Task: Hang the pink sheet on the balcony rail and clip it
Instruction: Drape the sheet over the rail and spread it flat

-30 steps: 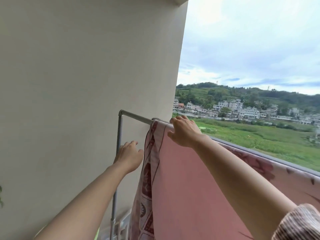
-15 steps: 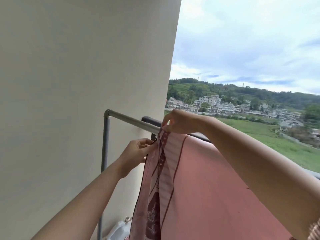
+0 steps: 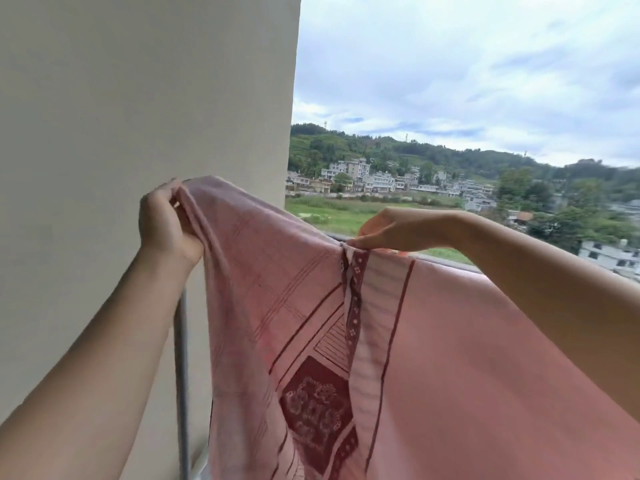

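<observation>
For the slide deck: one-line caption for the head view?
Left hand lifts the pink sheet corner; right hand pins it on the balcony rail.

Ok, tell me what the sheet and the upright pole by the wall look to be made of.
Sheet: thin woven cloth, probably cotton, matte pink with a dark red printed border; it drapes and creases softly. Pole: likely metal tube, smooth grey with a dull sheen along its length.
</observation>
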